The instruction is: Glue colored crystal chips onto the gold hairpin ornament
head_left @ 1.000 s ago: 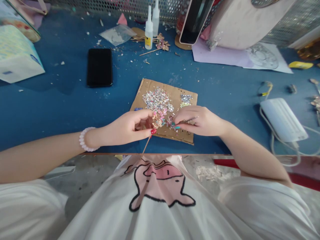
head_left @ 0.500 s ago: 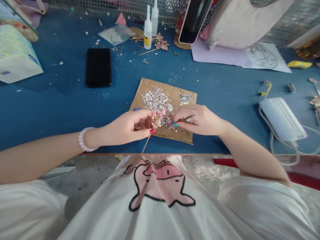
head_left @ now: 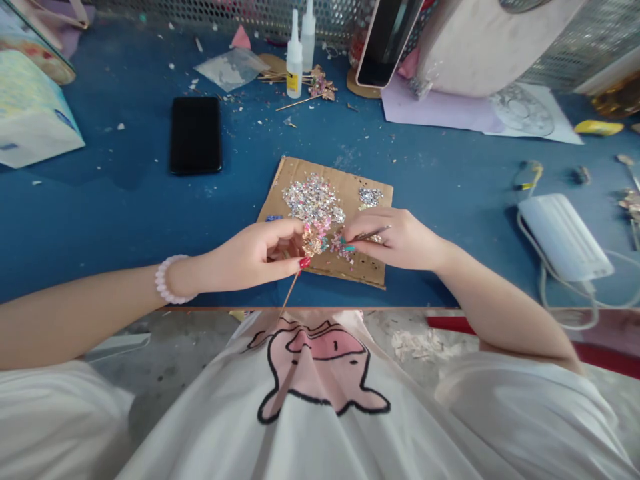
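My left hand (head_left: 257, 253) pinches a gold hairpin (head_left: 313, 241) between thumb and fingers. Its ornate head carries pink and teal stones, and its long thin stem slants down toward the table edge. Close by on the right, my right hand (head_left: 387, 239) is closed on a thin dark pointed tool (head_left: 373, 233), perhaps tweezers; its tip is hidden by the fingers. The fingertips are over a small pile of pink rhinestones (head_left: 343, 249) on a piece of cardboard (head_left: 330, 268). A larger heap of silvery rhinestones (head_left: 313, 198) and a small silver-grey pile (head_left: 370, 196) lie farther back.
Left of the cardboard lies a black phone-like device (head_left: 195, 135). Glue bottles (head_left: 295, 67) stand at the back beside finished-looking gold pins (head_left: 321, 85). A propped phone (head_left: 389, 43) is behind. A white power bank (head_left: 565, 238) with a cable is at right; a tissue box (head_left: 37, 110) at left.
Both hands stay almost in place. My right fingertips have shifted slightly at the pink pile; the hairpin in my left hand is nearly still.
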